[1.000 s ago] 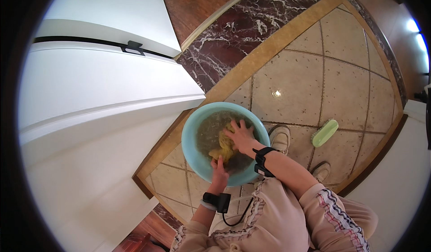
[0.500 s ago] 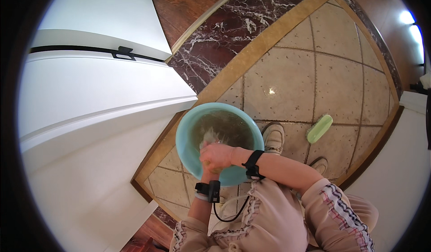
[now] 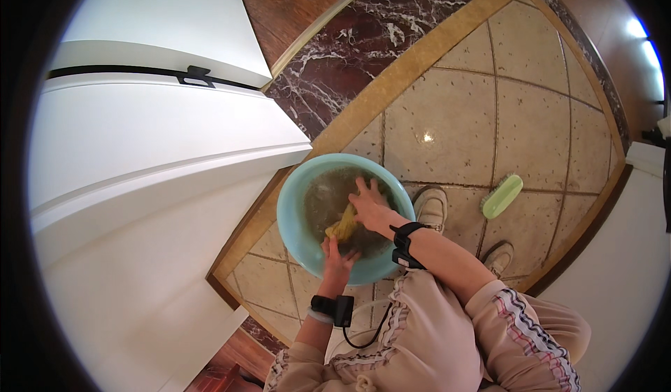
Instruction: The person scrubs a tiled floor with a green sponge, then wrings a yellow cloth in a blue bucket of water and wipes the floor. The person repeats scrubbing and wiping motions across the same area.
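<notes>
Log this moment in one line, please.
left hand: touching yellow cloth | right hand: touching cloth | basin: murky water, cloth inside | brush: on tiles

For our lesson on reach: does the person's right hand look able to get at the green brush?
Probably yes: the green brush lies uncovered on the tiles right of the basin, with a low shoe between. The right hand, at the yellow cloth in the water, would first have to lift out.

Note light-green, elongated brush with pale bristles [image 3: 502, 197], lying on beige, square-tiled floor [image 3: 531, 133] with dark joints. Locate tan, straight border strip [image 3: 419, 63] alongside dark-red, white-veined marble band [image 3: 377, 28]. At left, see white, flat-panelled unit [image 3: 161, 116].
</notes>
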`<state>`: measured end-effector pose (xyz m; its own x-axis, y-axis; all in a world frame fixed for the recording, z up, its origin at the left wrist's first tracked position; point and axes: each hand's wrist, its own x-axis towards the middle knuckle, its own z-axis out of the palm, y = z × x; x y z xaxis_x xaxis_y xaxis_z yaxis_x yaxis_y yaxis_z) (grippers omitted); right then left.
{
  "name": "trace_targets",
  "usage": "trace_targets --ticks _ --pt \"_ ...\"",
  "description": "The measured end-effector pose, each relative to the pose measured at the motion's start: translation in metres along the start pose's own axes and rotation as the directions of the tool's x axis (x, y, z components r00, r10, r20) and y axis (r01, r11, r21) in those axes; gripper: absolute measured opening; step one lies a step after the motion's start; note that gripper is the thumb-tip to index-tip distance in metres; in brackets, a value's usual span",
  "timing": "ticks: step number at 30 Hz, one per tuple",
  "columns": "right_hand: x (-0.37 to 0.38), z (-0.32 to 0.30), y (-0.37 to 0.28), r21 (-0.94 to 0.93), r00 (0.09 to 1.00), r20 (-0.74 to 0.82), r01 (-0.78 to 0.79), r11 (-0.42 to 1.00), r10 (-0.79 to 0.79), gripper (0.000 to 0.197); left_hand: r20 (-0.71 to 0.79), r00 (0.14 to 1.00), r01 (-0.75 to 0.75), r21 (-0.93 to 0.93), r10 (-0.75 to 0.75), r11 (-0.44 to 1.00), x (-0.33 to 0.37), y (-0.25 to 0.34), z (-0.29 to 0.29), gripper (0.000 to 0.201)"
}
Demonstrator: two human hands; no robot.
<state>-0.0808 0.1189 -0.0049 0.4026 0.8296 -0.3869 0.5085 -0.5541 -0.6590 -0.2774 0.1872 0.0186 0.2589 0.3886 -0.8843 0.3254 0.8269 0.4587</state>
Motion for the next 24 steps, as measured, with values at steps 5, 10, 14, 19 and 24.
trace_targets --ticks 5,10,14,19,24 --pt "0.0 -0.023 -0.035 0.601 0.904 0.309 0.055 0.797 -0.296 0.033 0.225 0.973 0.106 -0.213 -0.057 0.971 0.013 0.013 0.003 0.077" --pt "-0.011 -0.023 -0.066 0.687 0.845 0.18 0.258 0.679 -0.503 0.026 0.391 0.921 0.152 -0.341 -0.007 0.928 0.046 0.025 -0.015 0.071" --pt "-0.006 -0.018 -0.067 0.391 0.878 0.043 0.424 0.817 -0.477 0.019 0.339 0.94 0.085 -0.357 0.044 0.93 0.043 0.016 0.007 0.062" --pt "0.015 -0.022 -0.036 -0.095 0.894 0.139 0.44 0.893 -0.426 0.02 0.137 0.99 0.038 -0.151 -0.017 0.988 0.009 0.012 0.028 0.051" --pt "0.008 -0.001 -0.004 -0.143 0.968 -0.24 0.032 0.989 -0.066 0.042 -0.095 0.987 -0.116 0.11 0.127 0.987 -0.003 0.011 0.008 0.047"
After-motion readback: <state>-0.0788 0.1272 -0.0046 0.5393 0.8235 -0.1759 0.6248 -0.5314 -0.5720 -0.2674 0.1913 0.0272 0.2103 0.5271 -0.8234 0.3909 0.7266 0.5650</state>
